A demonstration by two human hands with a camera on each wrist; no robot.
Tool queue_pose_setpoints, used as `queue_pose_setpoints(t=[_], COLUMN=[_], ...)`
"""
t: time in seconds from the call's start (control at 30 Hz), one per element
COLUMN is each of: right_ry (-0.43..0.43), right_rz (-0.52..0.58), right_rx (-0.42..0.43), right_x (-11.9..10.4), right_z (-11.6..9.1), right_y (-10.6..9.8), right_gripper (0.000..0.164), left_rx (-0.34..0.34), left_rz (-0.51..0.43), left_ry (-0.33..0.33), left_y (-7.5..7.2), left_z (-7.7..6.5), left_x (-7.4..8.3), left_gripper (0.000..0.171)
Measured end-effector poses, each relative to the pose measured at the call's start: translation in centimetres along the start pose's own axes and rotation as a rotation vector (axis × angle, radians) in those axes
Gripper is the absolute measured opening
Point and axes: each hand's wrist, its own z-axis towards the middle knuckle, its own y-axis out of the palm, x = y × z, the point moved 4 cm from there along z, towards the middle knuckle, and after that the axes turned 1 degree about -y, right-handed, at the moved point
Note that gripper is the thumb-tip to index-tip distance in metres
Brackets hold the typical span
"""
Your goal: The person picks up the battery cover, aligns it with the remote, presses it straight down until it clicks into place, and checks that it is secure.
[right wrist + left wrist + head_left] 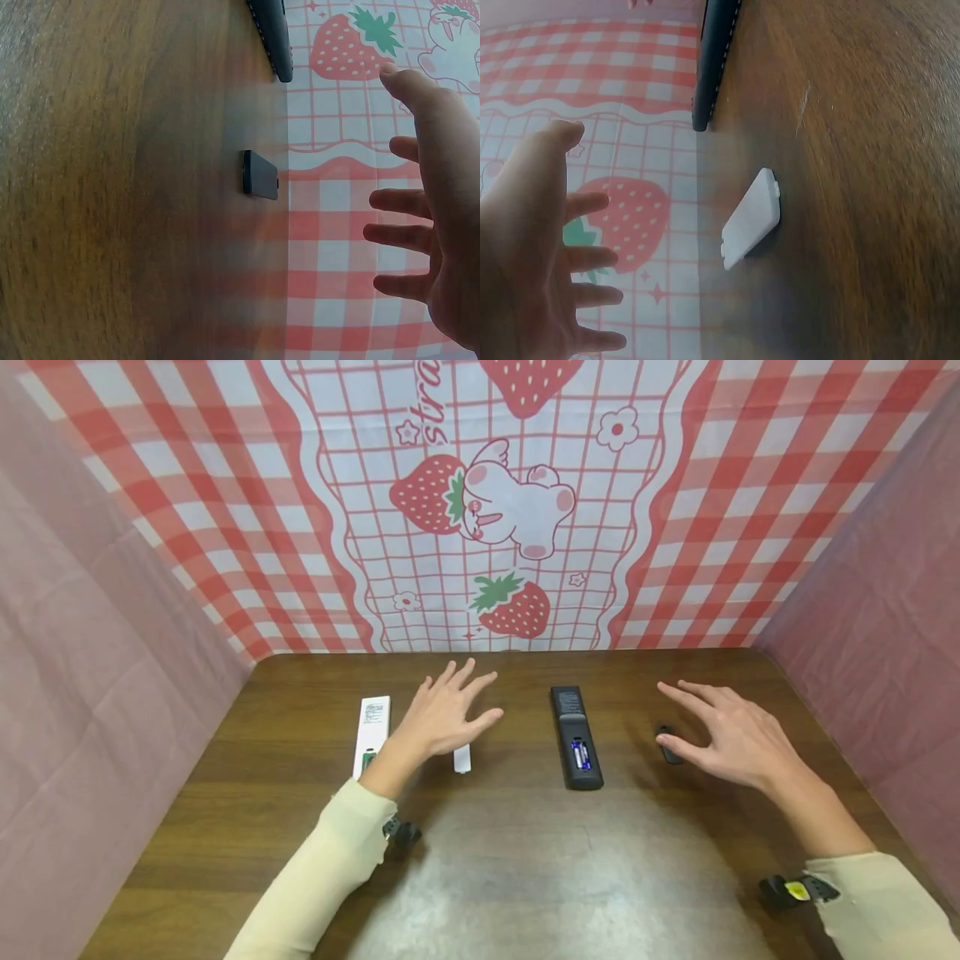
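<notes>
Our left hand (447, 717), fingers spread, hovers near the white cover (751, 219); our right hand (738, 739), also spread, near the black cover (259, 175). Room on the table (510, 852) flanks the black remote (572, 727), short of the far edge.

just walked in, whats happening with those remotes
A person's left hand hovers open near the white cover, the right hand near the black cover; neither holds anything. The black remote lies back up with blue batteries exposed. The white remote is partly hidden by the left arm.
</notes>
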Motion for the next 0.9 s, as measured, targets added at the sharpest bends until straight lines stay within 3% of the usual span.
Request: queue_pose_setpoints(t=[0.53, 0.9], right_ry=[0.024, 0.023], right_rz=[0.019, 0.016], right_rx=[-0.026, 0.001], right_x=[-0.2, -0.3], right_z=[0.2, 0.5], right_y=[0.4, 0.6], right_gripper=[0.082, 0.077], left_rx=[0.008, 0.017], left_rz=[-0.032, -0.04], left_ry=[0.003, -0.001], left_y=[0.9, 1.4], left_z=[1.3, 2.4], left_x=[2.0, 3.7], left_gripper=[0.075, 0.073])
